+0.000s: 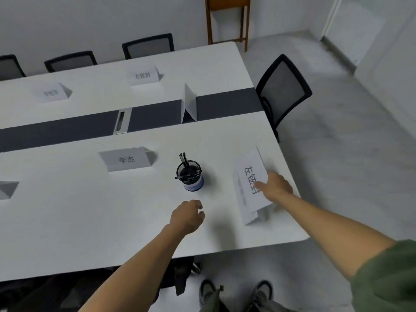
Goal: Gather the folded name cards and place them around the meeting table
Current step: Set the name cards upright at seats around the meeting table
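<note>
While the right hand presses its fingers down flat on the sloping face of a folded name card, the thumb cannot be made out, so whether it pinches the paper cannot be told. That card sits at the near right corner of the worktop, just right of the pen cup, with a second white sheet showing under its lower edge. The left hand hovers just in front of the pen cup, its fingers curled loosely inward and holding nothing.

Left of the pen cup stands a grey-looking card with printed characters facing the camera. Farther left of the cup, at the frame edge, part of another folded card shows. Beyond the cup, on the dark centre strip, a white card stands upright, seen end-on, with a metal cable hatch to its left. Across the strip from the cup, two more cards stand along the far side.

Black mesh chairs line the far edge, and one chair stands at the right end, beyond the held card. A green sleeve covers the right upper arm.
</note>
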